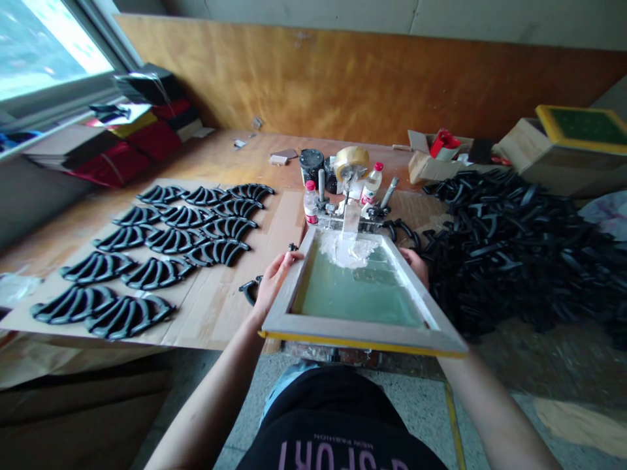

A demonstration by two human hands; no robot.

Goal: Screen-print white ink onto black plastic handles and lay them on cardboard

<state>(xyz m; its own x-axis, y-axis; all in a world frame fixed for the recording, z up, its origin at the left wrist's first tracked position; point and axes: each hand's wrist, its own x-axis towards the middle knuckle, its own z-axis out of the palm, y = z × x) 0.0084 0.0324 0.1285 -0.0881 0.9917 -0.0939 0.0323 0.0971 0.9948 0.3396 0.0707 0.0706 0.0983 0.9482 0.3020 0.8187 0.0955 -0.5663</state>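
Note:
A screen printing frame [360,333] with a grey border and green mesh lies in front of me, hinged to a clamp at its far end. White paste [360,256] is smeared on the far part of the mesh, where a pale squeegee [349,222] stands. My left hand [275,281] is closed at the frame's left side. Black bits show beside its fingertips and behind its wrist; whether they belong to one curved black handle [247,288], or are held, I cannot tell. My right hand [417,266] grips the right side, partly hidden behind the border.
Rows of curved black handles [169,240] lie on cardboard [215,313] at left. A big heap of black parts [519,261] covers the right. Behind the frame stand red-capped bottles [311,203], a dark jar [311,166] and a tape roll [353,158]. Boxes [526,147] sit back right.

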